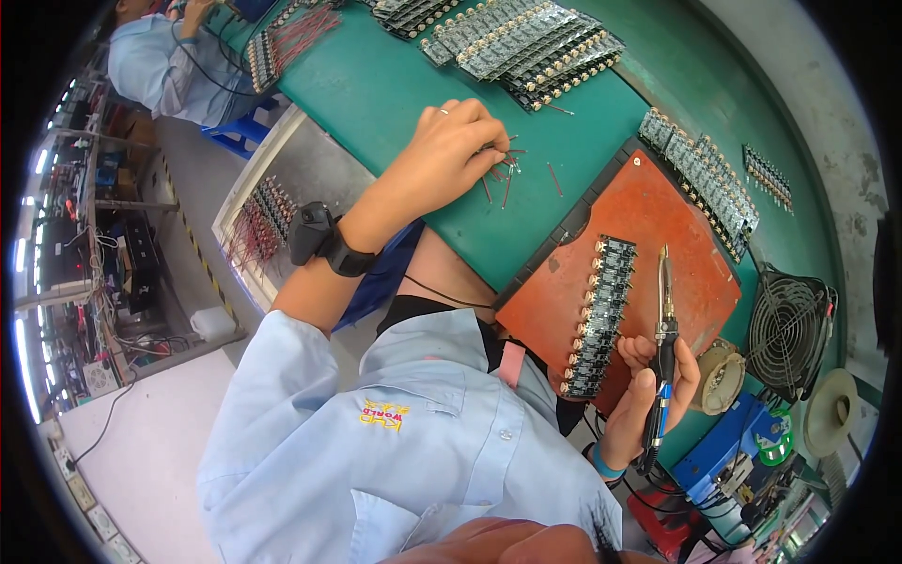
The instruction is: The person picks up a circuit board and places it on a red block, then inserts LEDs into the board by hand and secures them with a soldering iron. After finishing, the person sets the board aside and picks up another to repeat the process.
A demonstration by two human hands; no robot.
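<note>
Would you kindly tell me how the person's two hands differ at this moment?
The left hand reaches out over the green table, fingers bent down onto loose red wire pieces; the right hand stays near the body, wrapped around a soldering iron. The left wrist carries a black band, the right a blue one. Both are bare.

Few such things show. Nearest the right hand (648, 390), just below and to its right, a blue boxy unit (728, 442) stands at the edge of the surface, and on its top sits a green and white label (776, 438), rounded in outline (its print is too small to make out). On the person's pale blue shirt, below the left hand (451, 150) and well apart from it, a small yellow and red embroidered badge (383, 415) lies on the chest. No screen or package can be told for sure.
</note>
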